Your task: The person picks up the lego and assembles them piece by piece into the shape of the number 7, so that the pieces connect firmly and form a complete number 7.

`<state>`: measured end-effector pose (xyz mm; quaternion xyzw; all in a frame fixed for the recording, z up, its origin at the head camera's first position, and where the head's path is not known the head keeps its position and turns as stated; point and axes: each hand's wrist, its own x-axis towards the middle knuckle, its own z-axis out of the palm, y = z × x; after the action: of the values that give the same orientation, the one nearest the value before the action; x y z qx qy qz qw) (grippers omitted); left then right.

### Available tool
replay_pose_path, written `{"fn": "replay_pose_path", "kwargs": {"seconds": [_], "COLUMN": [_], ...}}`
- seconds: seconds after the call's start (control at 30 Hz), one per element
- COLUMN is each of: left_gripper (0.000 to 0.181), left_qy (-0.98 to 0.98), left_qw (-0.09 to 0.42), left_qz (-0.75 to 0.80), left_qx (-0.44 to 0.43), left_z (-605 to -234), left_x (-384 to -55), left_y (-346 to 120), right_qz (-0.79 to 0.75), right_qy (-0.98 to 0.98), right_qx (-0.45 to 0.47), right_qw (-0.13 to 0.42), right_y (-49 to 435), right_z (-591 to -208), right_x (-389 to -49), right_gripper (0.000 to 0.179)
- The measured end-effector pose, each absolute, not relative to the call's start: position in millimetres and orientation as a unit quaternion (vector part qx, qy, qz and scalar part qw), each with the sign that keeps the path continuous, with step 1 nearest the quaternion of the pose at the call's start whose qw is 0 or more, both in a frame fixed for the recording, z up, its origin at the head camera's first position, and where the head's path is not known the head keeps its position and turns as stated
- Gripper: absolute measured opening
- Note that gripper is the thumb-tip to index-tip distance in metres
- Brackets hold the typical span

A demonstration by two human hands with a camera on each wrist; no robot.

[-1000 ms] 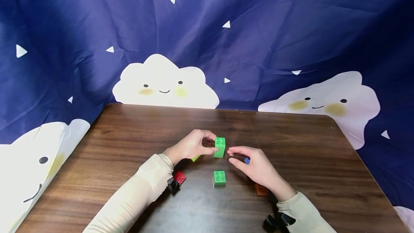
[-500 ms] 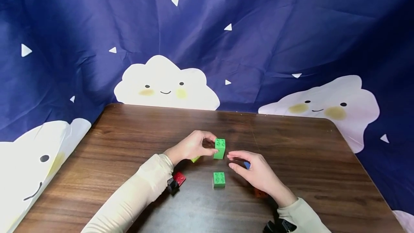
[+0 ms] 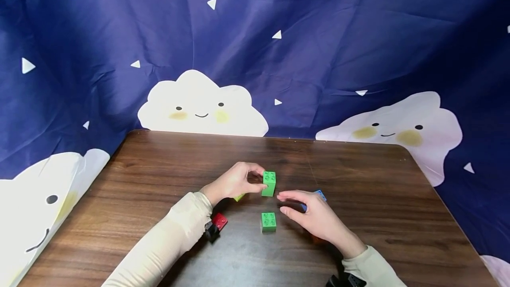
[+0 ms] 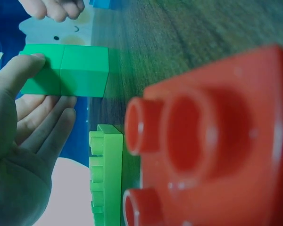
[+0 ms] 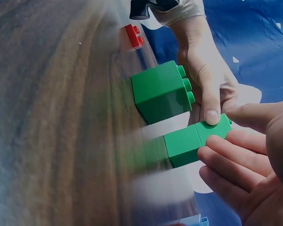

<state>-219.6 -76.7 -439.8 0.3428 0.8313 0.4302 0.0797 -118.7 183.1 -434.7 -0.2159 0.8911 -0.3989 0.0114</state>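
Two green toy bricks, one on top of the other, form an upright stack (image 3: 269,185) on the brown table. My left hand (image 3: 235,181) pinches the upper brick between thumb and fingers, as the left wrist view shows from the side. My right hand (image 3: 316,216) hovers just right of the stack, its fingers loosely bent with nothing between them. In the right wrist view its fingertips overlap the stack (image 5: 184,145); the head view shows a gap there. A separate green brick (image 3: 268,222) stands nearer to me, studs up.
A red brick (image 3: 220,221) lies by my left wrist, looming large in the left wrist view. Beneath the left hand a lime brick (image 3: 239,197) is partly hidden. Behind the right hand sits a blue brick (image 3: 320,195); an orange brick (image 3: 316,239) is mostly covered by that hand.
My right hand has drawn slightly toward me, uncovering more of the blue brick and covering more of the orange one. The left hand keeps its hold on the upper green brick.
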Motion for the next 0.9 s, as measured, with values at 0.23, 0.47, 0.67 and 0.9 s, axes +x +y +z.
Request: {"fn": "replay_pose_path", "kwargs": {"seconds": [0.23, 0.47, 0.67, 0.9], "left_gripper": [0.021, 0.019, 0.02, 0.022], "left_qy": [0.83, 0.829, 0.831, 0.831], "left_qw": [0.081, 0.082, 0.088, 0.089], "left_qz": [0.433, 0.432, 0.431, 0.434], "left_qx": [0.342, 0.345, 0.341, 0.337], "left_z": [-439, -437, -437, -439], "left_x": [-219, -219, -219, -218], "left_y": [-77, -76, -77, -77], "right_qz": [-0.402, -0.394, -0.377, -0.364], "right_qy": [0.887, 0.884, 0.889, 0.891], "right_qx": [-0.223, -0.245, -0.25, -0.263], "right_qw": [0.05, 0.059, 0.068, 0.062], "right_y": [179, 174, 171, 168], "right_z": [-435, -441, -445, -448], "right_x": [-112, -109, -105, -103], "right_gripper": [0.035, 0.038, 0.04, 0.043]}}
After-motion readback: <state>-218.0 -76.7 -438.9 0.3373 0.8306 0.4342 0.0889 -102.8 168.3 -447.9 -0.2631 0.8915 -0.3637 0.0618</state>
